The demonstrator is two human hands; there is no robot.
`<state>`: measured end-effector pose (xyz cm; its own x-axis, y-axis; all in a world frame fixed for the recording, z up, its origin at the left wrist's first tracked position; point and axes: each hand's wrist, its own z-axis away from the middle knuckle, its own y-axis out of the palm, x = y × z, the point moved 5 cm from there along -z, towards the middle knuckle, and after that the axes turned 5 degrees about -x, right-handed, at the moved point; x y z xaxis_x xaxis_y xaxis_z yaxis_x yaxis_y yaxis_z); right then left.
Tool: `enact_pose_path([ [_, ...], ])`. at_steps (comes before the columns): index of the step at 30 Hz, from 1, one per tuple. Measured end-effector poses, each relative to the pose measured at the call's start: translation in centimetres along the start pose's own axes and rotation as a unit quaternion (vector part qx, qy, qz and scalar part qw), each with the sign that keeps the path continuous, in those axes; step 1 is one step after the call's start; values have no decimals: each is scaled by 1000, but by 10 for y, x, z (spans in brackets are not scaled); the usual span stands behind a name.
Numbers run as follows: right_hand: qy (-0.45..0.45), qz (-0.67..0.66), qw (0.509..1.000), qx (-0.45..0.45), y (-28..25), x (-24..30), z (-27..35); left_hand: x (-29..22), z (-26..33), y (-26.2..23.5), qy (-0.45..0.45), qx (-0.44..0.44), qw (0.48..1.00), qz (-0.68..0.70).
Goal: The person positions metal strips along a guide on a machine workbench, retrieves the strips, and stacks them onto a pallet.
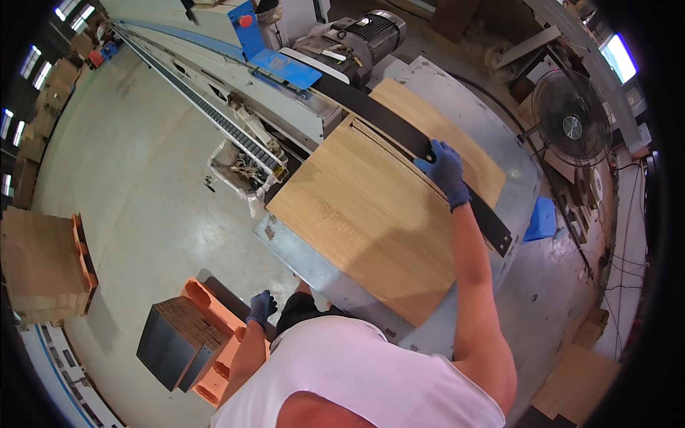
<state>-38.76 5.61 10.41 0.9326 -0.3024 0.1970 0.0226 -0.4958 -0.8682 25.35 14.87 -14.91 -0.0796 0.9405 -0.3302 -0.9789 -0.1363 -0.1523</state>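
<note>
A large wood-grain panel (357, 214) lies on a grey metal machine table (321, 267) in front of me. Along its far side runs a long black strip (385, 118), with another wood-grain board (442, 128) beyond it. My right hand (445, 173), in a blue glove, rests over the black strip at the panel's far edge, thumb and fingers apart. My left hand (262, 307), gloved too, hangs low at my left side. Its fingers are curled in, and nothing shows in them. Close by it, a stack of dark-faced panels (178, 339) sits on an orange pallet (228, 321).
A long machine with a roller track (207, 110), blue bracket (285, 68) and motor (371, 36) extends to the far left. A bin of scraps (242, 167) hangs at its end. At right stand a fan (572, 127) and a blue container (541, 220). More stacked boards (43, 264) stand left.
</note>
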Motion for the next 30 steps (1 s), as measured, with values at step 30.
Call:
enact_pose_path([
  [30, 42, -64, 953, 294, -40, -31, 18, 20, 3, -6, 49, -53, 991, -115],
])
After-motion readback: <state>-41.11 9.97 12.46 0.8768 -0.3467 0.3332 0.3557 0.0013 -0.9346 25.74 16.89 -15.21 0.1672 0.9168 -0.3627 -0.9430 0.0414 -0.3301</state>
